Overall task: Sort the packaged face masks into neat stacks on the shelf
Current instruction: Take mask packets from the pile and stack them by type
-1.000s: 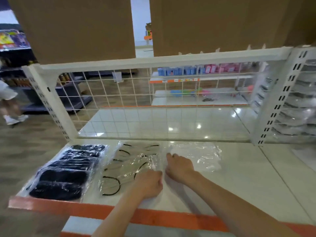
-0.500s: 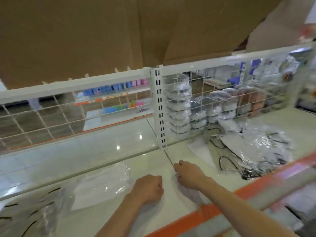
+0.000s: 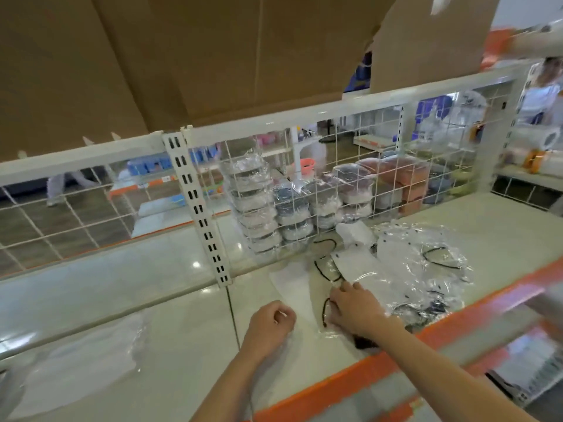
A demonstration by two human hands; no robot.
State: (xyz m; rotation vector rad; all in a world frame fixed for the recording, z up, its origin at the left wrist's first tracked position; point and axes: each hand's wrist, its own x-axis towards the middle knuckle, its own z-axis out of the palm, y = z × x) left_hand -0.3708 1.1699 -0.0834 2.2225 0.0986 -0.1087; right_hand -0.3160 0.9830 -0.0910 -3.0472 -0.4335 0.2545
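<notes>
Nearest, an orange shelf edge [image 3: 380,373] crossing below both forearms. Just past it, left hand [image 3: 269,325] resting on the white shelf [image 3: 189,330] with fingers curled into a loose fist; a thin bit of clear film seems pinched there, though hard to tell for sure. Beside it, right hand [image 3: 355,309] lying palm down with fingers spread flat over a white mask in a clear wrapper [image 3: 300,287], pressing rather than gripping. Down at lower left, a lone wrapped white mask [image 3: 82,367] flat on the shelf, well apart from the rest. To the right of the right hand, a loose pile of wrapped masks [image 3: 417,269] with black ear loops, untidy and overlapping, near the front edge. Farther back, a slotted upright post [image 3: 198,208] dividing the shelf, then a white wire grid [image 3: 335,166] along the rear. Behind the grid, stacks of packed goods [image 3: 292,205]. Overhead, brown cardboard [image 3: 182,56].
</notes>
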